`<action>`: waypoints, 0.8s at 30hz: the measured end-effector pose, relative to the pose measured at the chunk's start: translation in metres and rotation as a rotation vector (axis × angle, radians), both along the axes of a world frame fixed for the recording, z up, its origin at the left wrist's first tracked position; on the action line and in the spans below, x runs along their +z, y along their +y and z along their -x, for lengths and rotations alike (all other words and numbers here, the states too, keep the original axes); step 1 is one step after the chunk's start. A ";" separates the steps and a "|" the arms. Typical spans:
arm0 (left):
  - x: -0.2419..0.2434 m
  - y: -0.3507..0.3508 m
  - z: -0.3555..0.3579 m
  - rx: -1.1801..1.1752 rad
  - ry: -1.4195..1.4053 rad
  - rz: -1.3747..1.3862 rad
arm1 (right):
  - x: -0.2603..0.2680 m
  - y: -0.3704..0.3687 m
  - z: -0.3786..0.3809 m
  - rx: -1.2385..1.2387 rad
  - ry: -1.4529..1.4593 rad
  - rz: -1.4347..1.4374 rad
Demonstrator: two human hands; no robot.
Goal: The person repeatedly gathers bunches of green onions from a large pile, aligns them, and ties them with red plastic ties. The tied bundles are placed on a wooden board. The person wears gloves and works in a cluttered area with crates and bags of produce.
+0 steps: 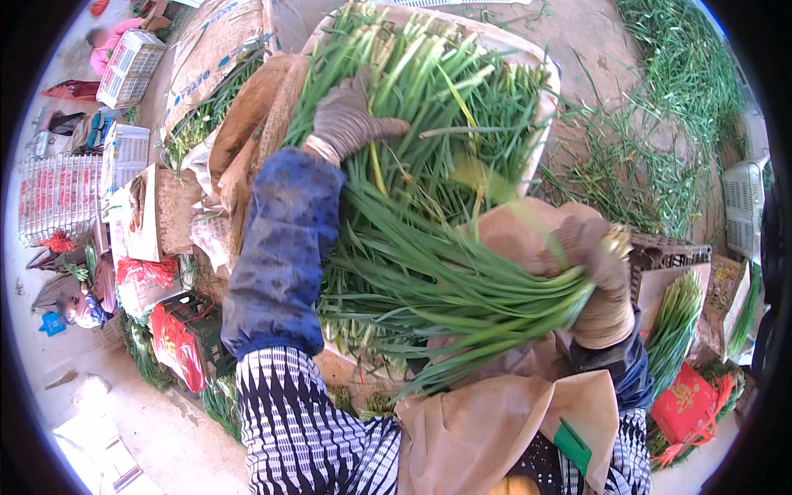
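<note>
My right hand, in a brown work glove, is closed round the pale stem ends of a bunch of garlic chives. The bunch's green leaves fan out to the left, and the hand is partly blurred. My left hand, also gloved, lies on the heap of chives with its thumb spread wide; its fingertips are partly hidden among the leaves. This heap fills a pale tub, most of its stem ends pointing to the far side.
Loose chive leaves litter the floor at right. Tied bunches stand beside a red bag. On the left are a woven sack, red ties, a dark crate and white crates. Other people sit farther left.
</note>
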State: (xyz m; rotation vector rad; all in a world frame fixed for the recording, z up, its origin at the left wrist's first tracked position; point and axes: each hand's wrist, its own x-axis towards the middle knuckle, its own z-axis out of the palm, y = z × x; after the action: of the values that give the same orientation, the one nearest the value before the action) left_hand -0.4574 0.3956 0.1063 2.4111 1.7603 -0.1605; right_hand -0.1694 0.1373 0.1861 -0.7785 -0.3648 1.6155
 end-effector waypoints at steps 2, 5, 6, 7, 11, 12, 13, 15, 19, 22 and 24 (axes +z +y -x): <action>0.011 0.004 0.000 -0.019 0.058 -0.011 | 0.005 -0.014 -0.024 -0.008 0.058 -0.102; 0.052 -0.011 -0.019 -0.108 0.252 -0.162 | 0.024 -0.026 -0.061 -0.013 0.162 -0.237; 0.072 -0.019 -0.028 -0.173 0.283 -0.259 | 0.032 -0.028 -0.072 0.012 0.357 -0.301; 0.093 -0.029 -0.039 -0.278 0.067 -0.378 | 0.039 -0.030 -0.082 0.137 0.558 -0.424; 0.122 -0.124 -0.098 -0.255 -1.475 0.551 | 0.045 -0.045 -0.079 0.297 0.425 -0.332; 0.114 -0.146 -0.119 -0.209 -1.550 0.808 | 0.039 -0.043 -0.074 0.216 0.233 -0.246; 0.106 -0.166 -0.139 -0.143 -1.519 1.002 | 0.033 -0.042 -0.068 0.099 0.134 -0.115; 0.091 -0.218 -0.151 -0.020 -1.485 1.523 | 0.017 -0.029 -0.067 0.133 0.112 -0.134; 0.080 -0.268 -0.141 0.242 -2.163 2.047 | -0.022 -0.010 -0.085 -0.122 0.016 -0.089; 0.084 -0.289 -0.129 0.188 -1.678 1.408 | -0.049 -0.022 -0.102 -0.157 -0.058 -0.044; 0.088 -0.301 -0.131 0.203 -1.716 1.349 | -0.058 -0.030 -0.108 -0.150 -0.012 -0.075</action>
State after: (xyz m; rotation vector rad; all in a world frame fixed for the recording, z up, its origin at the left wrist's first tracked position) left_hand -0.3261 0.0948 0.1942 0.6545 0.5248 0.4575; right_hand -0.0611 0.1070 0.1276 -0.7408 -0.3650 1.4494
